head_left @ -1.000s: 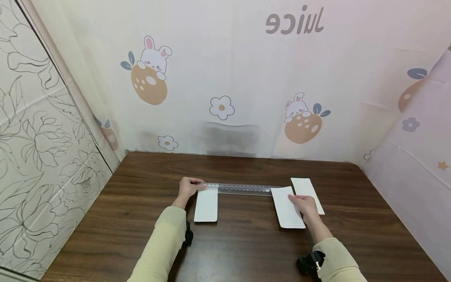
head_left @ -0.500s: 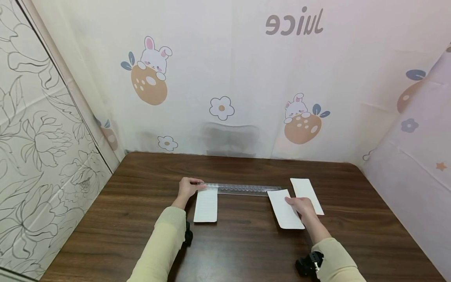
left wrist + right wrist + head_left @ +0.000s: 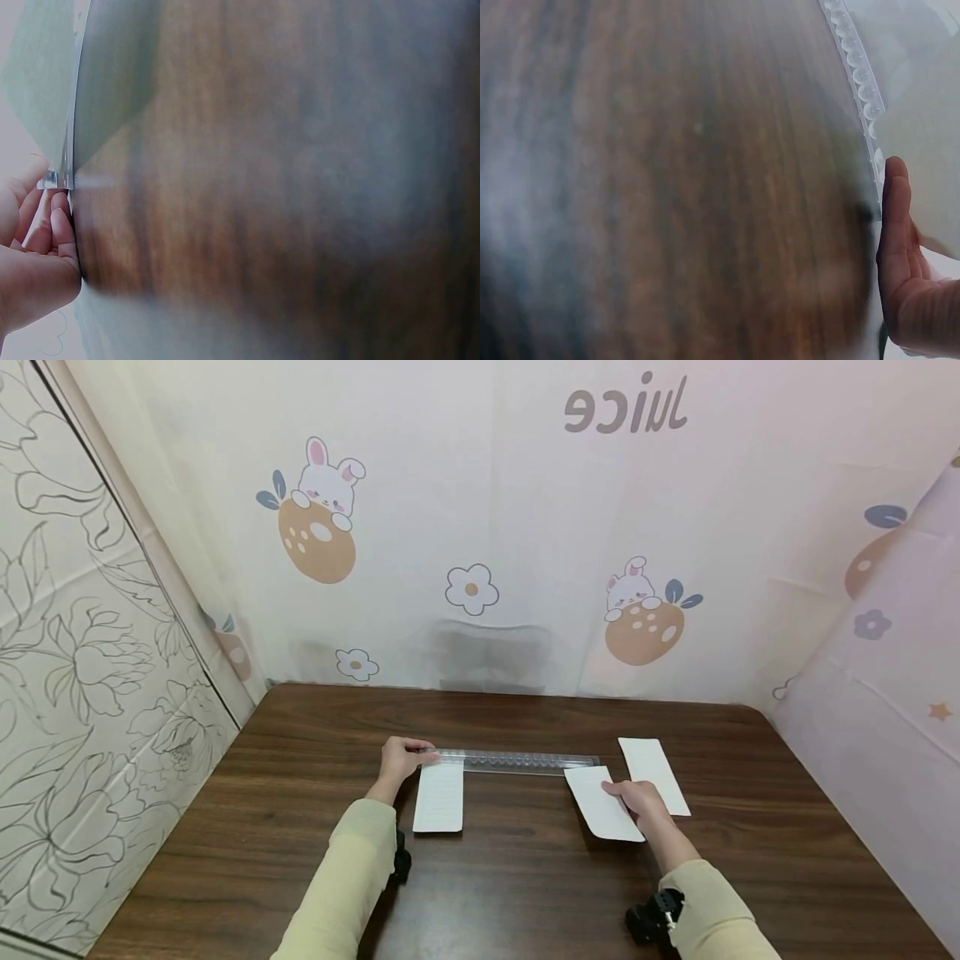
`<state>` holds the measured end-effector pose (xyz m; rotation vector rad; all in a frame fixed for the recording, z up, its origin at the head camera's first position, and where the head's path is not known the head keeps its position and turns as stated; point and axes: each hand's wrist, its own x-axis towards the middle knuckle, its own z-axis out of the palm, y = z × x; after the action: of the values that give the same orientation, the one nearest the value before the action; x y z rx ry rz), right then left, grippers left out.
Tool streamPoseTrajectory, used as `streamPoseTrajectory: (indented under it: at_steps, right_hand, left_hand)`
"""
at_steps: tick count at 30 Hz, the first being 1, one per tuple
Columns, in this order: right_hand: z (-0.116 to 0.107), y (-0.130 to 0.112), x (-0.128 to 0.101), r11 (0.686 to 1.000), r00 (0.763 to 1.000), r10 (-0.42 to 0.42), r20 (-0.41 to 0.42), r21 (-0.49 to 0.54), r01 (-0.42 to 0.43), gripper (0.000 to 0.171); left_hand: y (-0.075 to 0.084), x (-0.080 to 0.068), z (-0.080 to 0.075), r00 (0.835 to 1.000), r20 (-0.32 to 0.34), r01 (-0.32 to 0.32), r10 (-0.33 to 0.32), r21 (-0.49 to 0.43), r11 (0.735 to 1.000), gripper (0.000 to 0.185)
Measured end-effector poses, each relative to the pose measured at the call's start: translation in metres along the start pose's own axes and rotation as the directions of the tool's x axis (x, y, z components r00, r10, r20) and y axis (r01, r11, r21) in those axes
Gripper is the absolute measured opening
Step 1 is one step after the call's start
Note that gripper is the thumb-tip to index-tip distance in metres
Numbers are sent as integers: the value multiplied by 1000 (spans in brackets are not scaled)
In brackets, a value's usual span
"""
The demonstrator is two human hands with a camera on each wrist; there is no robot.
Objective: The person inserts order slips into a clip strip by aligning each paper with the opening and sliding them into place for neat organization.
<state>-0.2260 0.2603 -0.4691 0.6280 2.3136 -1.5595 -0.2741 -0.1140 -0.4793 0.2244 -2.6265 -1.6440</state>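
A long clear ruler [image 3: 517, 762] lies across the middle of the dark wooden table [image 3: 510, 877]. My left hand [image 3: 422, 757] pinches its left end; in the left wrist view the curled fingers [image 3: 54, 225] sit against the ruler's end [image 3: 60, 178]. One white paper slip [image 3: 438, 797] lies just below that end. My right hand [image 3: 617, 790] rests with straight fingers on a second, tilted white slip [image 3: 600, 806] near the ruler's right end. In the right wrist view the straight fingers [image 3: 896, 217] lie beside the paper [image 3: 922, 165] and the bumpy ruler edge [image 3: 855, 71].
A third white slip [image 3: 654, 775] lies to the right of my right hand. Patterned fabric walls [image 3: 480, 527] close in the table on the back, left and right sides. Bare wood stretches in front of and behind the ruler.
My right hand has slid the tilted slip a little to the left below the ruler's right end. The left hand and the ruler have stayed put.
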Motion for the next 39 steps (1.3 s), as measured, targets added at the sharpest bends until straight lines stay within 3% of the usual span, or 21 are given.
streamPoseTrajectory:
  at_steps: [39]
  right_hand:
    - [4,-1,4,999,999,39,1,-23,-39,67]
  left_hand:
    - [-1,0,0,1000,-4,6,-6,-12,1000,16]
